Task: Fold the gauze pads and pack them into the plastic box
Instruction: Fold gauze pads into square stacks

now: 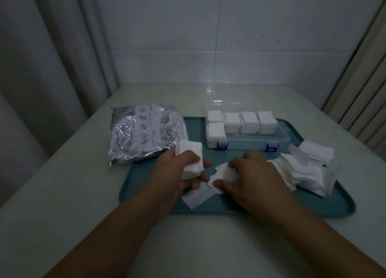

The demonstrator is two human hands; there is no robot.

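Note:
My left hand grips a stack of folded white gauze pads above the teal tray. My right hand pinches a single gauze pad partly folded over the tray's middle. Another flat pad lies on the tray under both hands. A loose pile of unfolded pads sits at the tray's right end. The clear plastic box with blue latches stands open at the tray's far side, with several stacks of folded pads in its compartments.
A silver printed zip bag lies left of the box, overlapping the tray's far left corner. The tray rests on a pale table. A curtain hangs at the left, a tiled wall stands behind.

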